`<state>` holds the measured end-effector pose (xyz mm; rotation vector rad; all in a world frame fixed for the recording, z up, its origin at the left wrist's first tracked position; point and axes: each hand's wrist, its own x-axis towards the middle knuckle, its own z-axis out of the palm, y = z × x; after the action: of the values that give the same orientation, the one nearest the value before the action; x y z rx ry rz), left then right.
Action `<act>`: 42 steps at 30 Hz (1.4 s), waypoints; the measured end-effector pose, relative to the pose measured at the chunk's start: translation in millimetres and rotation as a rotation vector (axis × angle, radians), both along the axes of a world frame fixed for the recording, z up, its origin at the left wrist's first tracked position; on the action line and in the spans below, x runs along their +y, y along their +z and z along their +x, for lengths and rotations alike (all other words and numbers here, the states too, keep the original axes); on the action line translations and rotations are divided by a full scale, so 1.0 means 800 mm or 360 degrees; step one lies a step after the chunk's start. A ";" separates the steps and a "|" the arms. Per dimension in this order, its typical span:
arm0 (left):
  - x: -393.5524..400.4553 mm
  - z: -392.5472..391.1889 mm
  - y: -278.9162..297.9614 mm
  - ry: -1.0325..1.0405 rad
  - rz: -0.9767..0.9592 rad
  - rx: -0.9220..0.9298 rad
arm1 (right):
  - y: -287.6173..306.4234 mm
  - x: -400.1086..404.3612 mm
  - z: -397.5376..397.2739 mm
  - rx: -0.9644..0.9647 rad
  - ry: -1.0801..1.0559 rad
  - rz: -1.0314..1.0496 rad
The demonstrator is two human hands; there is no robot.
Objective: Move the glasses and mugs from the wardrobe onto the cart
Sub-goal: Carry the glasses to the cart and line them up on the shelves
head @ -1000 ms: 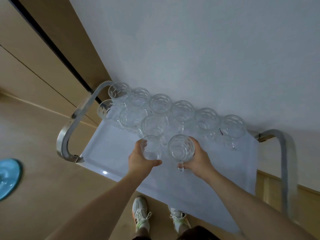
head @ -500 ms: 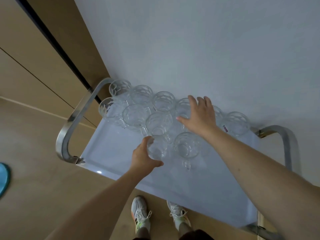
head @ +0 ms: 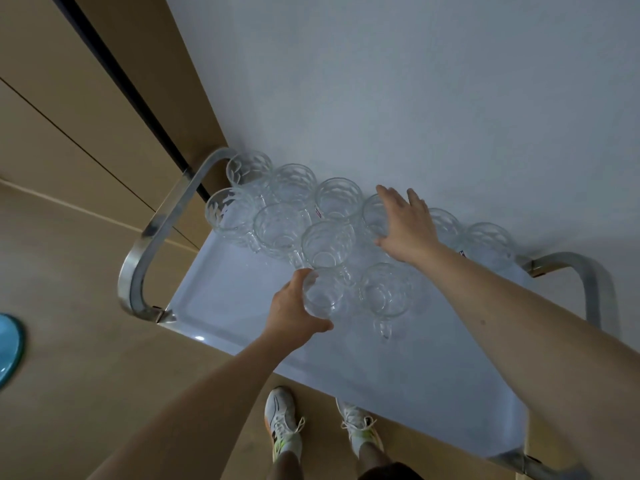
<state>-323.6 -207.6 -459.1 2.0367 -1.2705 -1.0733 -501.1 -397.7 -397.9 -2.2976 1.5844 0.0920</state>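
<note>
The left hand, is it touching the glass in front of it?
Touching. The head view shows the left hand with thumb and fingers wrapped round the glass on the cart.

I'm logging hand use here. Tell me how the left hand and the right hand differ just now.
The left hand grips a clear glass mug near the cart tray's front; the right hand lies with straight fingers over a mug in the back row. The left reaches less far than the right. Both are bare and over the tray.
</note>
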 end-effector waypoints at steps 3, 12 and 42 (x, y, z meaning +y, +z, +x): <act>0.000 0.001 0.000 -0.0003 -0.0002 0.0013 | 0.000 0.036 -0.010 -0.0281 -0.0153 -0.0068; -0.004 0.002 0.002 -0.0038 0.0029 0.0025 | -0.028 0.152 -0.035 -0.0341 -0.0442 0.0177; -0.009 0.028 -0.017 -0.0350 -0.0071 0.0058 | -0.014 0.116 0.006 -0.0589 -0.0526 -0.0052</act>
<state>-301.2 -214.8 -472.8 1.8681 -1.5125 -1.1627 -496.2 -305.2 -408.9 -1.9006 1.7383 -0.4177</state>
